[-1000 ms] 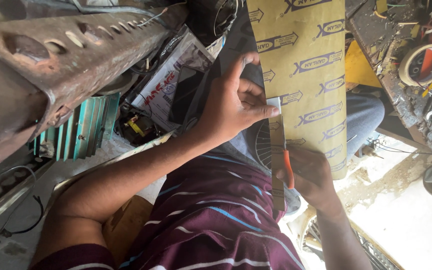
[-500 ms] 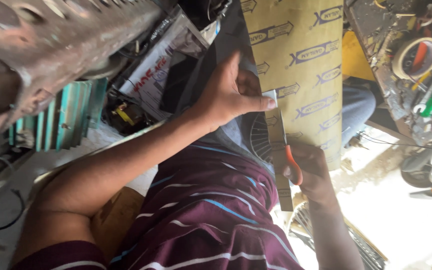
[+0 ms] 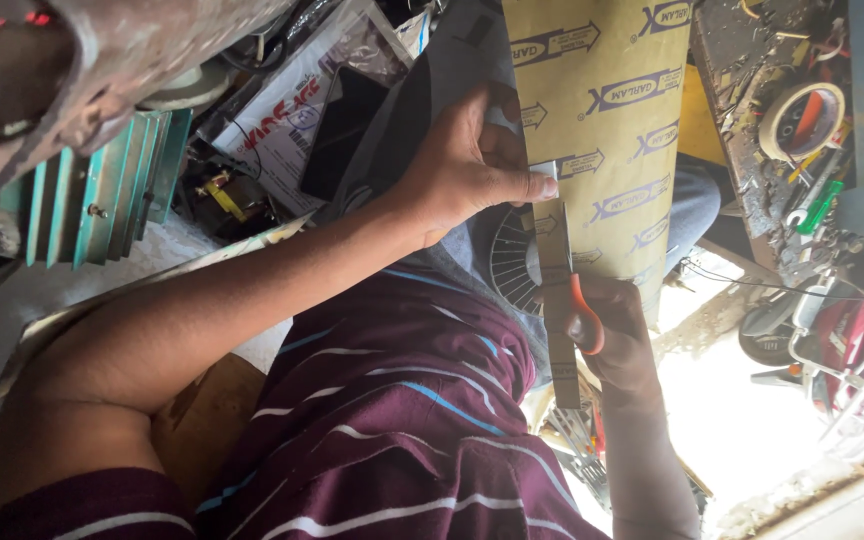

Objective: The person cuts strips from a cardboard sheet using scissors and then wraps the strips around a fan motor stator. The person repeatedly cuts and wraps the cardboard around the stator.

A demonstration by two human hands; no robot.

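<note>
Cluttered workshop: two hands, left hand (image 3: 462,165) and right hand (image 3: 617,335), one yellow sheet (image 3: 602,120), one scissors (image 3: 564,290).

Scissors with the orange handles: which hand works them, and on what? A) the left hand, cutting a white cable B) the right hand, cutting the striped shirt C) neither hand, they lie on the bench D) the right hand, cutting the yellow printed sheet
D: the right hand grips the orange-handled scissors, their blades at the edge of the yellow printed sheet, which the left hand pinches.
</note>
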